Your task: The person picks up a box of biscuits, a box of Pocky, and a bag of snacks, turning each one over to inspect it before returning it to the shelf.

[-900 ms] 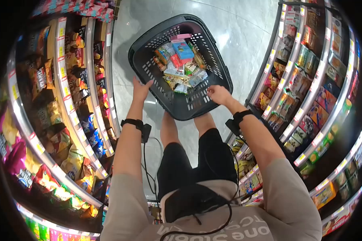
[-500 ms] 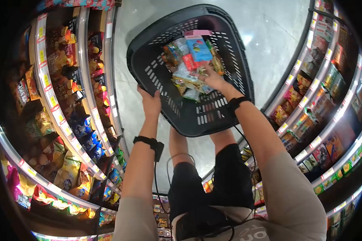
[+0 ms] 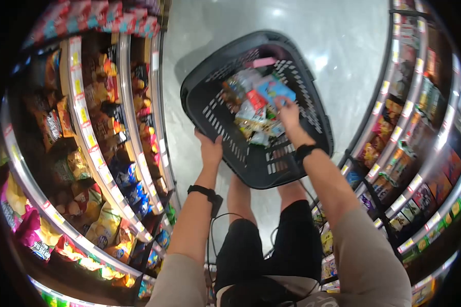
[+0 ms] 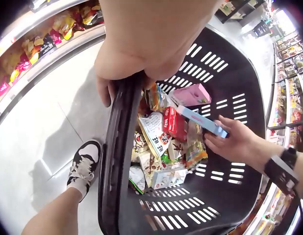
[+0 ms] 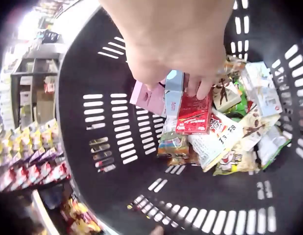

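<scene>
My left hand (image 3: 209,149) grips the left rim of a black plastic shopping basket (image 3: 186,97); in the left wrist view its fingers curl over that rim (image 4: 123,142). Inside the basket, my right hand (image 3: 290,118) pinches a slim light-blue box (image 4: 203,121) by one end. The blue box stands edge-on to the left wrist camera, above the other goods. Beneath and around it lie a red box (image 4: 174,123), a pink box (image 4: 191,95), a white printed packet (image 5: 217,139) and several snack bags. In the right wrist view my hand covers part of the blue box.
Shelves of bagged snacks (image 3: 95,207) line the left side of the aisle, and shelves of packaged goods (image 3: 389,163) the right. Grey tiled floor (image 3: 343,30) runs between them. A shoe (image 4: 85,161) stands beside the basket. Cables hang from the wrist cameras.
My right hand has gone from the basket's near rim into the goods and taken hold of the blue box, which has tilted. My left hand has closed round the left rim.
</scene>
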The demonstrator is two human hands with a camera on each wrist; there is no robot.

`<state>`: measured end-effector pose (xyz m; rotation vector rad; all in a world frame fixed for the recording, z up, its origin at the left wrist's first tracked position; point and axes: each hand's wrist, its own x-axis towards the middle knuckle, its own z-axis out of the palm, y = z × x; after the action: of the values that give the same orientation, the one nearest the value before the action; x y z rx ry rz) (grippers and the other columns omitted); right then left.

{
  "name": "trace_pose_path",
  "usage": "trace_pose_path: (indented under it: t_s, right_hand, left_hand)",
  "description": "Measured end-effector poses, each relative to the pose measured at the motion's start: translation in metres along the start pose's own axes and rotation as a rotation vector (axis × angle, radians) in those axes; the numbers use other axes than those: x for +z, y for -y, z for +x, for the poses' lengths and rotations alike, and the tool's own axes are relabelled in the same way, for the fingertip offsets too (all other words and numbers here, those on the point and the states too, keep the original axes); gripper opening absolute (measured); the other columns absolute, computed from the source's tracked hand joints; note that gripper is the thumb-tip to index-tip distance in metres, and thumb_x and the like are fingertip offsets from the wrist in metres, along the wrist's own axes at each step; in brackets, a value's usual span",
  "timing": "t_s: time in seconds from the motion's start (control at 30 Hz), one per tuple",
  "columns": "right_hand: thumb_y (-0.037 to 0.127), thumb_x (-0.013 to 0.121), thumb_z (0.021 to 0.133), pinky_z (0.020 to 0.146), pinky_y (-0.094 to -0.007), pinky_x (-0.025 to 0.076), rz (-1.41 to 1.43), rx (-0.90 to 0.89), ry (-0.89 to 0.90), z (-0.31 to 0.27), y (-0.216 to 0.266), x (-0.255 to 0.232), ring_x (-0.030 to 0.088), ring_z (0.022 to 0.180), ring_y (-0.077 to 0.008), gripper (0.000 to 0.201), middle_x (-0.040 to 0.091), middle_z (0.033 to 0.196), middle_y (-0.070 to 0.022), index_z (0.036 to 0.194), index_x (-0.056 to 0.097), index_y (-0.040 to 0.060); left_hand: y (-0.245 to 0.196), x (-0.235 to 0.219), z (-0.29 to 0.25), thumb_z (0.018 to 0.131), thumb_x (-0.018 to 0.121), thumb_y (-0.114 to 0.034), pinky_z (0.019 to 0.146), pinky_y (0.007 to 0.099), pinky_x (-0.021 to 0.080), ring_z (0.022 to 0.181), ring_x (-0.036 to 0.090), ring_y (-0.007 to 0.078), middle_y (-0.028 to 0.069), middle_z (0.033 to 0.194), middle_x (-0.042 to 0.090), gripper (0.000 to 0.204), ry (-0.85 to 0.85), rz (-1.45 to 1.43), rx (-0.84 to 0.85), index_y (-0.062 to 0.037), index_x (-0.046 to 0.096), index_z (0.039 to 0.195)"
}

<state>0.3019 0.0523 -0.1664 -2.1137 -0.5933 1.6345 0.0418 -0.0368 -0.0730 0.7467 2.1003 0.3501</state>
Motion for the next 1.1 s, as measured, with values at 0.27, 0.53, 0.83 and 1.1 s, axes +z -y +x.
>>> trace_pose_path:
  t_s: [0.27,0.53,0.83,1.1]
  right_hand:
    - [0.027,0.06,0.087,0.086,-0.0515,0.053,-0.98,-0.515,0.327,-0.176,0.081,-0.164,0.064,0.098,-0.0425,0.026,0.062,0.105,-0.0244,0.109,0.07,0.0185]
    - [0.018,0.064,0.088,0.086,-0.0457,0.052,-0.746,-0.573,-0.311,-0.409,0.161,-0.245,0.061,0.1,-0.0351,0.027,0.057,0.102,-0.017,0.115,0.068,0.0178]
    - [0.013,0.062,0.092,0.073,-0.0394,0.052,-0.214,-0.711,-0.807,-0.628,0.12,-0.276,0.063,0.08,-0.0312,0.027,0.055,0.105,-0.0154,0.118,0.068,0.0143]
    - [0.001,0.052,0.094,0.087,-0.036,0.047,0.016,-0.764,-1.192,-0.793,0.061,-0.336,0.057,0.102,-0.03,0.038,0.053,0.113,-0.016,0.128,0.066,0.0131]
  left_hand:
    - [-0.011,-0.102,-0.004,0.088,0.067,-0.049,0.112,0.0446,0.039,0.135,0.049,0.037,0.0225,0.144,0.053,0.073,0.816,0.774,0.262,-0.0046,0.05,0.143]
    - [-0.169,-0.172,-0.038,0.097,0.066,-0.024,0.078,0.0268,0.052,0.09,0.063,0.0127,0.0045,0.103,0.068,0.038,0.774,-0.148,0.499,-0.0027,0.061,0.128]
    - [-0.316,-0.162,-0.205,0.097,0.066,-0.02,0.089,0.0304,0.051,0.1,0.064,0.0158,0.0094,0.11,0.069,0.041,1.024,0.132,0.962,0.0015,0.058,0.131]
    - [-0.369,-0.163,-0.503,0.096,0.066,-0.018,0.09,0.0293,0.05,0.1,0.062,0.0149,0.011,0.113,0.067,0.041,1.391,0.245,1.096,-0.0028,0.058,0.134]
